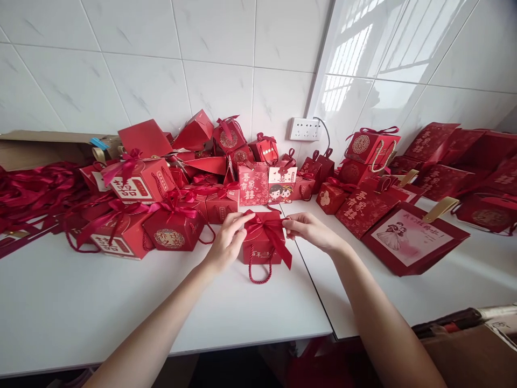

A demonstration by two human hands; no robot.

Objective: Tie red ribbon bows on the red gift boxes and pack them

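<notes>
A small red gift box (262, 250) stands upright on the white table in front of me, a twisted cord handle (259, 280) hanging down its front. Across its top lies a red satin ribbon (277, 237) tied in a bow, one tail draping over the front right edge. My left hand (231, 242) is at the bow's left side, fingers closed together on the ribbon. On the right, my right hand (313, 230) pinches the ribbon between thumb and index finger. The fingertips partly hide the bow's loops.
Finished-looking red gift boxes (173, 229) crowd the left and back. Loose red ribbons (40, 188) pile at far left beside a cardboard box (52, 148). A red bag with a white picture (412, 237) stands at right. A power socket (305, 129) is on the tiled wall.
</notes>
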